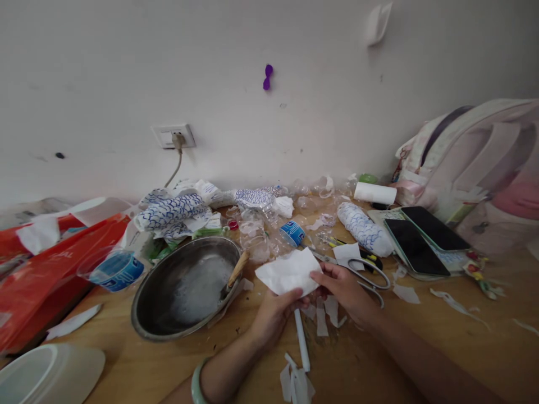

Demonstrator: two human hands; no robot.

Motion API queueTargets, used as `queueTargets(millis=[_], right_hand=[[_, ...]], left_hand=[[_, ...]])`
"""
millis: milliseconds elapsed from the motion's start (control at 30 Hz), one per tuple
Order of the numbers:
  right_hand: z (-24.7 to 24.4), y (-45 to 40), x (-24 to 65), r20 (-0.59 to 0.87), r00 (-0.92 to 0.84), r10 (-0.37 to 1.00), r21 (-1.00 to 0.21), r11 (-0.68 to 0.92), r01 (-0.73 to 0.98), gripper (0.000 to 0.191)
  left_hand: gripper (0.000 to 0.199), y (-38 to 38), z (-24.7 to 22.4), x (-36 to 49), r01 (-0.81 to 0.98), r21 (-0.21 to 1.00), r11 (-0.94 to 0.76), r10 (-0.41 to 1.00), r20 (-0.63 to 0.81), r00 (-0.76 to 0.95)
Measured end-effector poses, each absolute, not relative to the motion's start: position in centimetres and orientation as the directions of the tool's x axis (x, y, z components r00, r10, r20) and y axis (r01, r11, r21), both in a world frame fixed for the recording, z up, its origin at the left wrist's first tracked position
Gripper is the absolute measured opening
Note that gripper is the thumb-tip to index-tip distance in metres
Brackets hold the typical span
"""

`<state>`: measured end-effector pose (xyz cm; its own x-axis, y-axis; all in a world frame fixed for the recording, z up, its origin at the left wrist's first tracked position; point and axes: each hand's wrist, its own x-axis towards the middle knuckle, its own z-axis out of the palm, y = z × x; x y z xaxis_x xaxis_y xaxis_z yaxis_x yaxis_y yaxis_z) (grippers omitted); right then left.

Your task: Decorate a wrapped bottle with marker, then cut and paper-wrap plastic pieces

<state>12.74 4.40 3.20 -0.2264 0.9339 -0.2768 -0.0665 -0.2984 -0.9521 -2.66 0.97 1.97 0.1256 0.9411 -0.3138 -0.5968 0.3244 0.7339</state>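
A piece of white tissue paper [288,270] is held up between my two hands above the table. My left hand [275,311] pinches its lower edge, thumb on top. On the right side, my right hand [339,289] grips the paper's edge between thumb and fingers. Just beyond my right hand lie grey-handled scissors [381,275]. To the left stands a metal bowl [145,306] with cloudy whitish liquid and a wooden-handled brush or tool [238,269] leaning on its rim. Below the hands are a white stick [302,342] and torn paper strips [322,320].
Fish-like forms with blue scales [172,212] lie along the wall, beside cut clear plastic bottles [252,230]. A scale-patterned roll [364,227], two phones [416,247] and a pale backpack [475,163] are at right. A red bag [63,269] and a plastic tub [71,370] sit left.
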Motion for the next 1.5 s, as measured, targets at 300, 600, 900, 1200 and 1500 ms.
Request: queueTargets(millis=[300, 600, 900, 1200, 1500], right_hand=[[3.4, 4.2, 12.7, -0.373, -0.385, 0.845, -0.874, -0.459, -0.162, 0.039], [2.4, 4.4, 12.9, -0.218, -0.346, 0.913, -0.971, -0.17, 0.166, 0.04], [4.3, 6.7, 19.9, -0.09, -0.134, 0.987, -0.339, 0.096, 0.936, 0.02], [3.8, 5.9, 20.0, -0.226, -0.136, 0.965, -0.345, 0.051, 0.937, 0.027], [4.3, 6.4, 19.2, -0.265, -0.097, 0.959, -0.279, 0.02, 0.96, 0.021]], left_hand=[[0.038, 1.0, 2.3, -2.7, -0.617, 0.748, 0.244, 0.962, -0.268, 0.056], [0.037, 1.0, 1.7, -2.5, -0.635, 0.693, 0.343, 0.939, -0.282, 0.199], [0.037, 1.0, 2.2, -2.6, -0.619, 0.673, 0.405, 0.894, -0.434, 0.113], [0.057, 1.3, 2.0, -2.7, -0.686, 0.648, 0.331, 0.915, -0.398, 0.066], [0.053, 1.4, 2.0, -2.7, -0.7, 0.637, 0.325, 0.909, -0.414, 0.045]])
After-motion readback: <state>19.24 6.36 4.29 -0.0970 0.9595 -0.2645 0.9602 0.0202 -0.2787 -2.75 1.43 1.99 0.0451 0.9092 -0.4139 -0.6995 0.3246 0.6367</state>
